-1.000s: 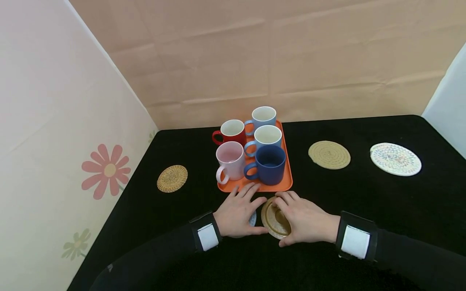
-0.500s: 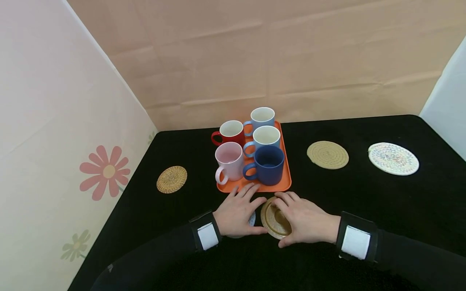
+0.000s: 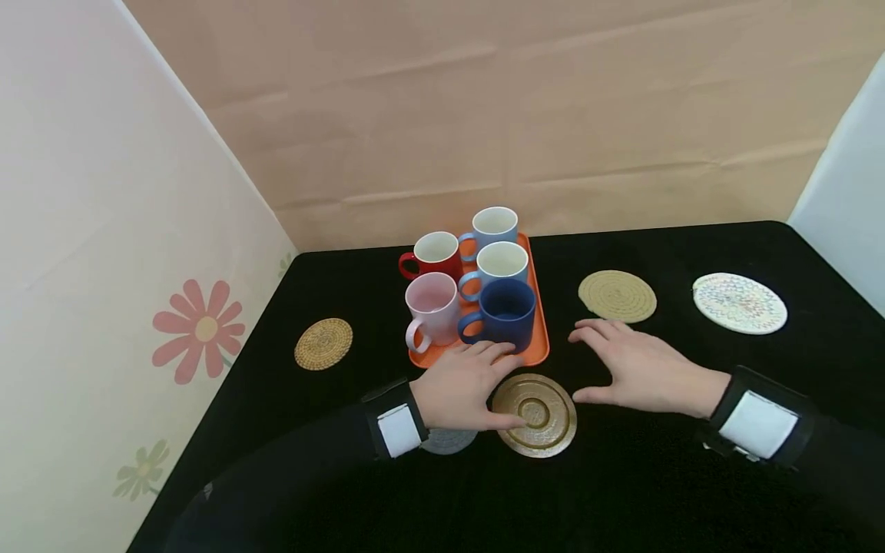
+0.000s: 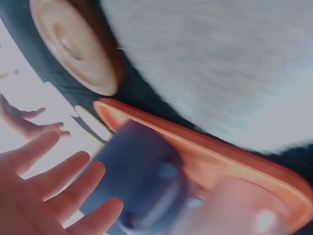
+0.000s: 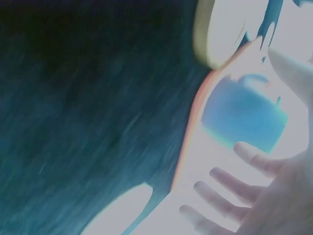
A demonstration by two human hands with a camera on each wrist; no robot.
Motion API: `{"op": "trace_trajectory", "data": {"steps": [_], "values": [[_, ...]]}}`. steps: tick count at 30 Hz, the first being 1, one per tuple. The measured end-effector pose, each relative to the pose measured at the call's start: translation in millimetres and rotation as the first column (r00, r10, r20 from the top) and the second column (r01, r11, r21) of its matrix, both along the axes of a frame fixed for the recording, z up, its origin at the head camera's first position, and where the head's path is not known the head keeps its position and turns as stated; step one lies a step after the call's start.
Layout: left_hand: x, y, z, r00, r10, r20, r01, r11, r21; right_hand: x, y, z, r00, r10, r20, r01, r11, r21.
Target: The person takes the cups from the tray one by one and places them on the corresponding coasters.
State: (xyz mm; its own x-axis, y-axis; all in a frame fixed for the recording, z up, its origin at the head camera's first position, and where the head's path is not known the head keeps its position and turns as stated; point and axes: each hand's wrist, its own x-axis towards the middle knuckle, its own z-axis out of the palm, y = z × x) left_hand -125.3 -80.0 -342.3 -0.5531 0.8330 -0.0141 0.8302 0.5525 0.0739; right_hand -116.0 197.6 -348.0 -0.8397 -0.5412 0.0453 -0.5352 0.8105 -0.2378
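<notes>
My left hand [image 3: 470, 388] hovers with fingers spread between the grey round coaster [image 3: 448, 441] and the orange tray [image 3: 432, 355]. Its thumb overlaps the left part of a brown round coaster [image 3: 546, 438] with ringed grooves, and its palm hides most of the grey one. In the left wrist view its fingers reach toward the dark blue mug [image 4: 134, 166]. To the right of the brown coaster is my right hand [image 3: 639, 372], fingers and thumb apart, holding nothing. It lies just in front of a beige woven coaster [image 3: 618, 296].
On the tray with the dark blue mug stand a pink mug [image 3: 434, 303], a red mug [image 3: 438, 253] and two light blue mugs, one nearer [image 3: 503, 259]. A tan woven coaster [image 3: 323, 344] lies left; a white patterned coaster [image 3: 740, 303] lies far right. A paper-covered wall [image 3: 387, 115] rises behind.
My right hand has let go of the brown coaster and moved right and away from me. My left hand has lifted slightly toward the tray, uncovering part of the grey coaster.
</notes>
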Motion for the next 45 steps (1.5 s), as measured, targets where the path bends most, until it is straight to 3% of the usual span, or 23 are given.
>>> {"op": "trace_trajectory", "data": {"steps": [7, 13, 21, 33, 45], "values": [[0.3, 38.3, -0.2, 0.999, 0.014, 0.051, -0.015, 1.000, 0.021, -36.8, 39.0, -8.7, 0.988, -0.152, 0.002, 0.152, 0.988, 0.027], [-5.4, 70.4, -8.9, 0.992, 0.056, 0.109, -0.053, 0.998, -0.036, -66.3, 57.0, -20.2, 0.966, -0.254, 0.043, 0.254, 0.967, 0.010], [-18.1, 93.2, -11.6, 0.990, 0.116, 0.075, -0.113, 0.992, -0.051, -97.6, 58.6, -31.1, 0.938, -0.338, 0.073, 0.339, 0.941, 0.009], [-29.5, 109.3, -19.6, 0.977, 0.173, 0.127, -0.166, 0.984, -0.062, -117.0, 51.5, -43.4, 0.895, -0.409, 0.177, 0.410, 0.911, 0.030], [-30.5, 109.7, -23.1, 0.982, 0.170, 0.088, -0.162, 0.983, -0.091, -118.5, 53.6, -44.8, 0.913, -0.394, 0.103, 0.392, 0.919, 0.039]]}}
